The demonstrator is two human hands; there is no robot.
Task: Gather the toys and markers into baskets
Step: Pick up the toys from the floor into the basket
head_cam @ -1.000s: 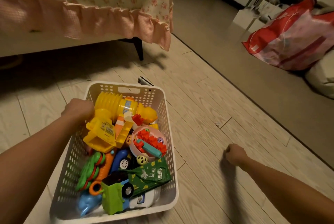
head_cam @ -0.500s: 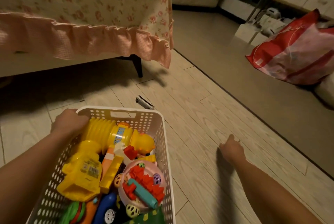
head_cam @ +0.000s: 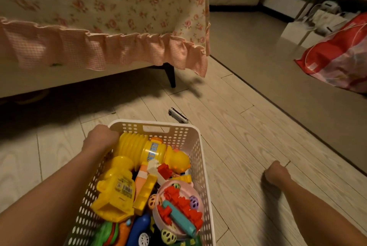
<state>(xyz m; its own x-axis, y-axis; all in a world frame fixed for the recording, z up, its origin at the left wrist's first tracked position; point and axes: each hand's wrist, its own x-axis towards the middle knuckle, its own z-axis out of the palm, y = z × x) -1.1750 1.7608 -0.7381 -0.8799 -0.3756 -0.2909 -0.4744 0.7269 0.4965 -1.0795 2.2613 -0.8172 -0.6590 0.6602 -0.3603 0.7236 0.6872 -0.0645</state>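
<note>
White perforated plastic forms the basket (head_cam: 195,146), gripped at its far-left rim by the left hand (head_cam: 101,139). Its long axis runs near to far. The right hand (head_cam: 277,174) rests fisted, holding nothing visible, on the wood-grain floor (head_cam: 228,126).

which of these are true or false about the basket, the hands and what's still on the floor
1. The left hand grips the rim of the white basket. True.
2. The basket is empty. False: it is piled with toys, among them a yellow squeaky hammer.
3. A small toy vehicle lies on the floor beyond the basket. True.
4. The right hand holds a marker. False: it is a closed fist resting on the floor, with nothing visible in it.
5. The red bag sits inside the basket. False: it is on the floor far to the right.
</note>
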